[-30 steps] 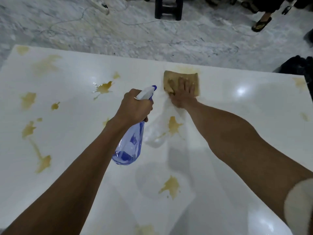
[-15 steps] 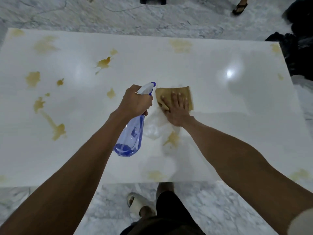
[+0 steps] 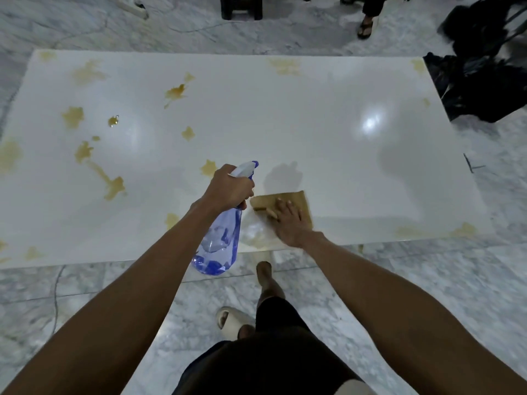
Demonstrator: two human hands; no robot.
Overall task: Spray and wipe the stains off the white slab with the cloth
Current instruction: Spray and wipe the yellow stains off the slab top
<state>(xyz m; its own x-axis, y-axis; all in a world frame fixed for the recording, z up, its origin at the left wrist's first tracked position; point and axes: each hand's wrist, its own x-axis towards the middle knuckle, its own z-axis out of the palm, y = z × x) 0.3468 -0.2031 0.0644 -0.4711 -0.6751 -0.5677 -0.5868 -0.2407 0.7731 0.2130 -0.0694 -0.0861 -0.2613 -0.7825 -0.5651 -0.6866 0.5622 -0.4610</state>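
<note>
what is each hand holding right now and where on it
The left hand grips the translucent blue spray bottle at its neck, under the white head. The right hand presses flat on the tan cloth.

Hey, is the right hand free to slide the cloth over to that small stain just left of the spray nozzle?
Probably not straight across. The right hand lies flat on the tan cloth, but the left hand gripping the spray bottle sits between the cloth and that stain; moving the bottle aside would clear the way.

An indoor room, perhaps a home: grey-veined marble floor (image 3: 427, 280), a dark stool (image 3: 241, 7) far off, a power strip (image 3: 129, 5), black bags (image 3: 484, 81) right.
</note>
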